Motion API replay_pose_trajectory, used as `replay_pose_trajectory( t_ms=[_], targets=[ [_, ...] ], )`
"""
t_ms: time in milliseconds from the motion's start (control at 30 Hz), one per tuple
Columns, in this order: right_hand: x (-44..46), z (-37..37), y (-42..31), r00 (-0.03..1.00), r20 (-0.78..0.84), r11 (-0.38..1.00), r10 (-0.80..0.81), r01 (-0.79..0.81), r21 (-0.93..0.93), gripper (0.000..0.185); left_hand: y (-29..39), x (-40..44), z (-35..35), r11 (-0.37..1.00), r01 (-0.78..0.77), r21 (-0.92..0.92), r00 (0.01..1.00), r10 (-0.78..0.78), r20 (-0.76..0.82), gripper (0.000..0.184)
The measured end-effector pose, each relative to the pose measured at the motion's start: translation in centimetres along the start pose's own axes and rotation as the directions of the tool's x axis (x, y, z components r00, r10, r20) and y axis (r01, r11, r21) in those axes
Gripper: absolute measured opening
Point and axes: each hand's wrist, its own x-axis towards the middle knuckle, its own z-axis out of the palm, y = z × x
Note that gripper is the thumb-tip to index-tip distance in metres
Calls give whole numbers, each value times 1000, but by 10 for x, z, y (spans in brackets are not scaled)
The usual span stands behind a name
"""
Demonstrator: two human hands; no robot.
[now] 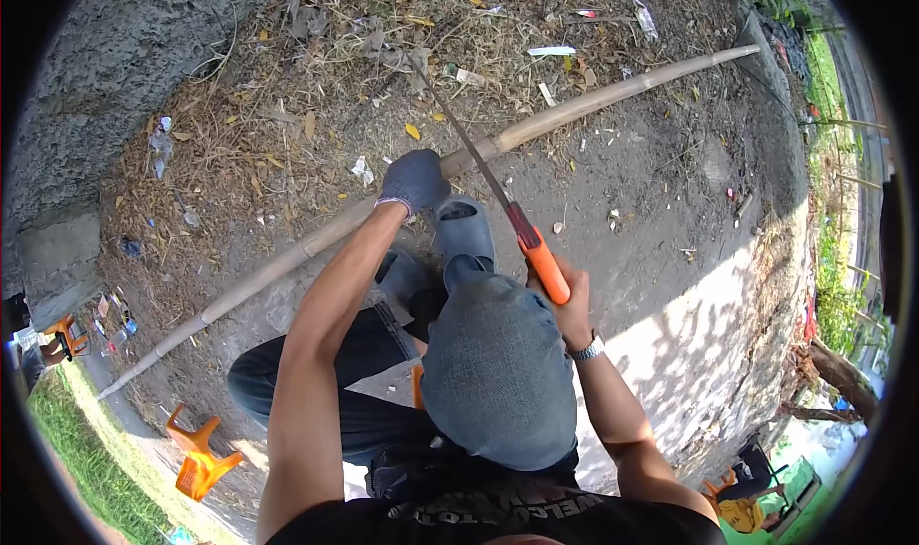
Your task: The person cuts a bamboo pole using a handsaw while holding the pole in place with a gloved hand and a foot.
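Observation:
A long pale bamboo pole [574, 108] runs slantwise over the ground, from lower left to upper right. My left hand [415, 178], in a dark grey glove, is closed round the pole near its middle. In my bare right hand [565, 301], with a watch on the wrist, is the orange handle of a saw [474, 153]. Its long thin blade crosses the pole just right of my glove and points to the upper left. A grey clog [464, 229] on my foot is close below the pole, beside my glove.
Dry grass, leaves and scraps of litter cover the ground beyond the pole. A rough grey wall [96, 76] stands at upper left. Orange plastic stools [201, 459] are at lower left. Another person [747, 492] shows partly at lower right.

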Motion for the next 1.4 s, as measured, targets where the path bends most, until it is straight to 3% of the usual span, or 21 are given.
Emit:
replay_pose_trajectory(
  t_ms=[67, 133, 233, 267, 333, 367, 500, 600, 633, 700, 800, 900, 967, 1000, 1067, 1100, 1133, 1200, 1267, 1400],
  targets=[
    [30, 16, -5, 999, 3, 999, 45, -45, 15, 8, -5, 2, -15, 1000, 16, -10, 1000, -16, -21, 43],
    [42, 17, -6, 998, -18, 998, -63, 62, -22, 10, -10, 11, -27, 1000, 22, -15, 999, -22, 50, 44],
    [-30, -16, 0, 1000, -4, 996, -9, 9, 84, 14, -14, 18, -34, 998, 67, 2, 997, -67, 44, 44],
    [-48, -29, -2, 999, 36, 999, 33, -33, -10, 20, -12, 11, -23, 997, 75, -13, 995, -73, 66, 44],
    [-56, -27, 2, 998, 19, 995, -56, 58, -76, 19, -7, 10, -17, 998, 56, -1, 996, -56, 65, 44],
    [-38, -21, -3, 994, 65, 994, -92, 96, -52, 17, -7, 6, -9, 998, 58, -15, 998, -57, 16, 44],
    [57, 17, -6, 997, -48, 996, -56, 59, 66, 15, -6, 0, -18, 997, 72, -4, 997, -72, -41, 42],
    [28, 17, -6, 998, 40, 997, -56, 58, -47, 16, -8, 10, -20, 996, 60, 62, 998, -61, 10, 41],
    [6, 9, -6, 999, 23, 999, 25, -26, 33, 17, -13, 15, -17, 996, 67, 58, 997, -66, -27, 40],
    [-32, -11, -17, 1000, 22, 1000, 12, -13, 14, 18, -15, 11, -5, 995, 86, 41, 996, -85, -16, 40],
    [-30, -18, -41, 991, 130, 988, -16, 35, -149, 18, -13, 4, 0, 997, 70, 20, 997, -69, -41, 40],
    [16, 6, -10, 998, 55, 992, 7, -1, -123, 16, -4, -1, -5, 998, 62, 30, 998, -61, -31, 40],
    [55, 32, -31, 981, 63, 964, -183, 192, -182, 15, -4, -7, 2, 998, 62, 17, 997, -61, -52, 39],
    [69, 32, -32, 978, 64, 961, -200, 208, -182, 15, -8, -3, 4, 997, 71, 9, 995, -70, -68, 38],
    [58, 30, -28, 998, 66, 996, -11, 17, -87, 15, -11, -8, 14, 994, 97, 48, 995, -96, -42, 37],
    [52, 32, -24, 988, 19, 987, -155, 156, -38, 15, -10, -4, 7, 997, 65, 31, 998, -64, -28, 36],
    [58, 30, -21, 983, 44, 983, -176, 178, -35, 15, -11, -3, 3, 999, 49, 7, 999, -49, -16, 36],
    [38, 32, -33, 997, 78, 993, -9, 18, -113, 14, -11, -15, 21, 997, 77, -1, 997, -77, -2, 35],
    [44, 36, -33, 996, 73, 991, -42, 51, -128, 15, -11, -9, 22, 998, 68, -13, 993, -69, -99, 35],
    [64, 16, -65, 997, 12, 993, 73, -71, -99, 18, -11, -11, 32, 999, 39, -11, 978, -40, -204, 28]
  ],
)
